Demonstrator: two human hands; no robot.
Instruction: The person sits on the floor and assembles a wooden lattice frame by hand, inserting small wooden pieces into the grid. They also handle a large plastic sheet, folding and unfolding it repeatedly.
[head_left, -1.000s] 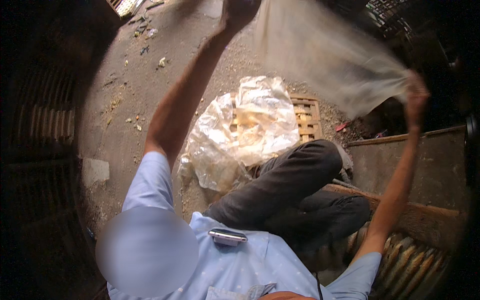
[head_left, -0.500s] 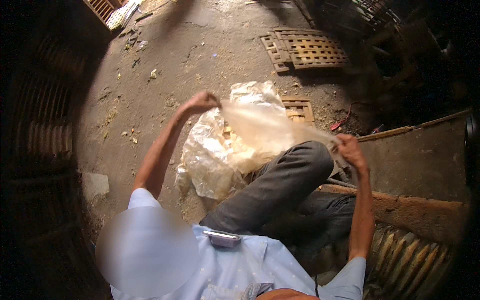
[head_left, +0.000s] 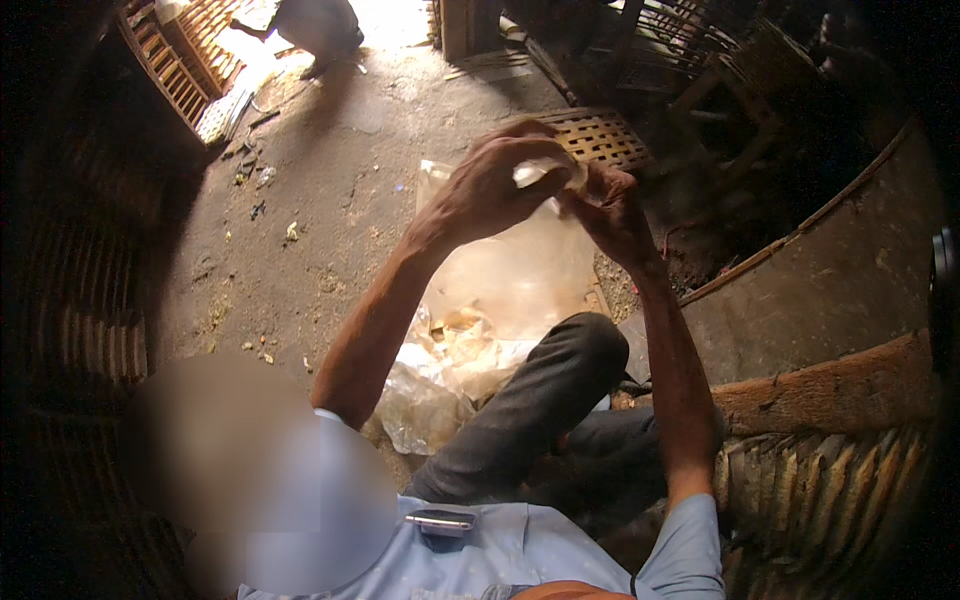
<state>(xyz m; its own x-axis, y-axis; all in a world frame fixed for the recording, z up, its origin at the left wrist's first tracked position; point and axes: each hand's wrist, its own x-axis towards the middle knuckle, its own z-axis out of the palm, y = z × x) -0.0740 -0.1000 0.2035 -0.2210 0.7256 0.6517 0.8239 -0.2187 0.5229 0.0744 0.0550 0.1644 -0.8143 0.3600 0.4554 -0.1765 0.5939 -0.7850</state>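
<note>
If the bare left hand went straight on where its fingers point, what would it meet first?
Most likely the bare right hand, which looks close beside the left hand at the top of the thin, translucent, whitish plastic sheet; depth there is unclear.

Your bare left hand [head_left: 490,190] and bare right hand [head_left: 615,215] meet, pinching a thin, translucent plastic sheet [head_left: 510,280]; crumpled clear plastic film [head_left: 425,405] lies beside your bent, dark-grey-trousered leg [head_left: 530,410].

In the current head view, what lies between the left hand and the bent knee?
A translucent plastic sheet fills the stretch between left hand and bent knee.
</note>
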